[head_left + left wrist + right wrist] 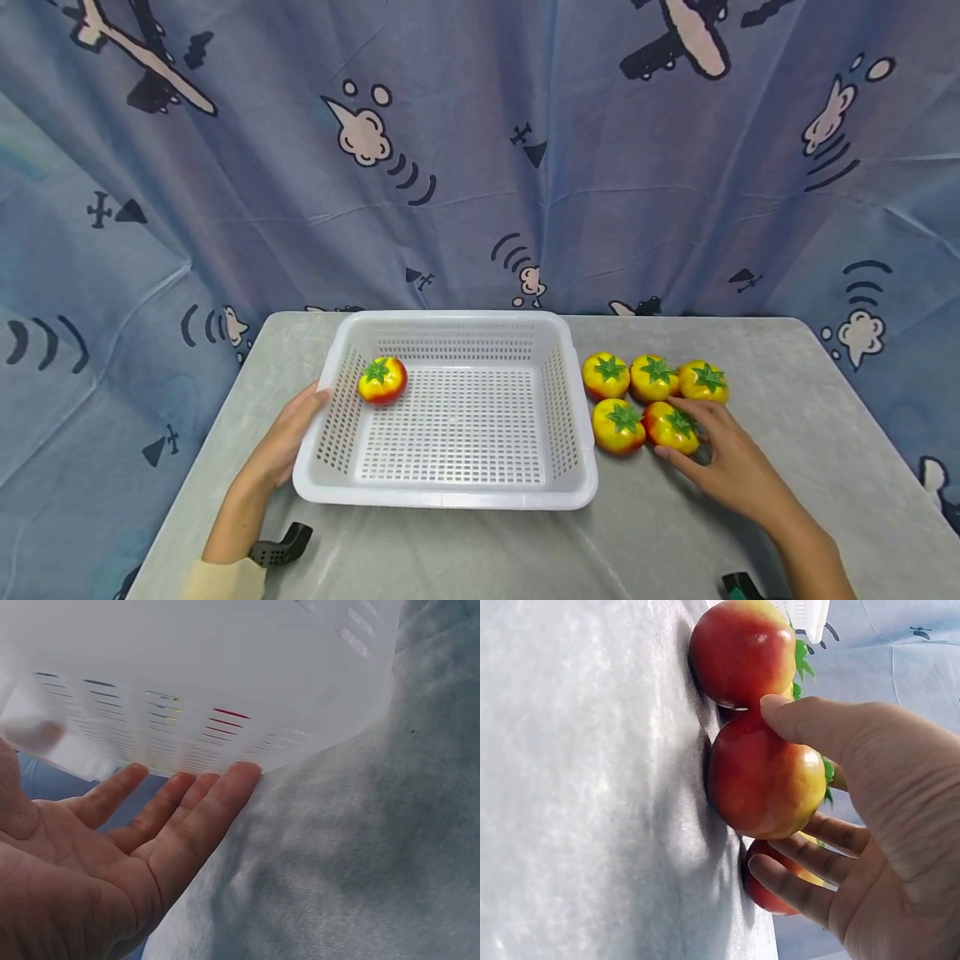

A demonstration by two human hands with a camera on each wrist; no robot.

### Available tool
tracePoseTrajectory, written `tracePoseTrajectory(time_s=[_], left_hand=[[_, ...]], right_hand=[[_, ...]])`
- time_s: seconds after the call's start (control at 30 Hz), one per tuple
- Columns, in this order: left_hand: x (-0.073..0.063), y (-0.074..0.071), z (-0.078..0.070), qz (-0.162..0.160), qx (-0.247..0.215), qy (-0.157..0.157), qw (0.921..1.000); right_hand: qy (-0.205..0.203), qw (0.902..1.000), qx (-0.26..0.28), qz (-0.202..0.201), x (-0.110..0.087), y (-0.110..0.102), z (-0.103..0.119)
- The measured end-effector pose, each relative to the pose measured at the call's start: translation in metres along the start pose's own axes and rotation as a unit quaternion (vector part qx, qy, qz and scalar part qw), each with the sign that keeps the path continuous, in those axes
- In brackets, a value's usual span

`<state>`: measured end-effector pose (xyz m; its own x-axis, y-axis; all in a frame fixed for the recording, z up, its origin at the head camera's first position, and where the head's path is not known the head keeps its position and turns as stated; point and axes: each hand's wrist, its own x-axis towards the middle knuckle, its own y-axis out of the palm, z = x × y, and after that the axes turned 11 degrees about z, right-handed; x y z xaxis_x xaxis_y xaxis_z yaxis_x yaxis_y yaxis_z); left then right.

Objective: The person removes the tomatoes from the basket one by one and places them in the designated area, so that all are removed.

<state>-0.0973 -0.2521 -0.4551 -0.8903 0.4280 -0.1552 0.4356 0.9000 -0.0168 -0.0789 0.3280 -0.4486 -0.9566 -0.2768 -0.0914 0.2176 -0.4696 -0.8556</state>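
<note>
My left hand [288, 433] holds the left rim of a white perforated plastic basket [442, 500]. In the left wrist view, its fingers [202, 814] touch the basket's outer side wall, under the rim. Inside the basket, near its left wall, sits one red-and-yellow tomato [382, 381] with a green leafy top. Right of the basket, my right hand [723, 454] grips the front right tomato [671, 427], thumb on one side and fingers on the other. The right wrist view shows this tomato [761, 780] resting on the table, with another tomato [742, 652] beside the thumb.
Other tomatoes stand close together near the basket's right wall: one front left [618, 427] and three behind, including the back right one [703, 381]. The grey table [465, 554] extends in front. A blue patterned curtain [480, 167] hangs behind it.
</note>
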Motion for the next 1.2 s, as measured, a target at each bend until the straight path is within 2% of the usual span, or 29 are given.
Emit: tracePoseTrajectory(time_s=[0.37,0.57,0.73,0.87,1.2], left_hand=[[-0.001,-0.001,-0.001,-0.012,0.012,-0.011,0.9998],[-0.001,-0.002,-0.001,-0.006,0.004,-0.007,1.0],[0.001,-0.003,-0.001,0.001,-0.001,-0.009,1.0],[0.001,-0.003,-0.001,0.004,-0.003,-0.01,0.9999],[0.0,-0.004,0.0,0.005,-0.007,-0.007,0.9999]], right_hand=[[0.008,0.9998,-0.016,-0.005,-0.002,-0.007,0.008],[0.003,0.9994,-0.002,-0.034,-0.004,-0.011,0.017],[-0.012,0.9986,0.015,-0.049,-0.006,-0.013,0.026],[-0.024,0.9986,0.007,-0.047,-0.003,-0.014,0.035],[-0.094,0.9948,-0.022,-0.034,0.015,-0.029,0.065]])
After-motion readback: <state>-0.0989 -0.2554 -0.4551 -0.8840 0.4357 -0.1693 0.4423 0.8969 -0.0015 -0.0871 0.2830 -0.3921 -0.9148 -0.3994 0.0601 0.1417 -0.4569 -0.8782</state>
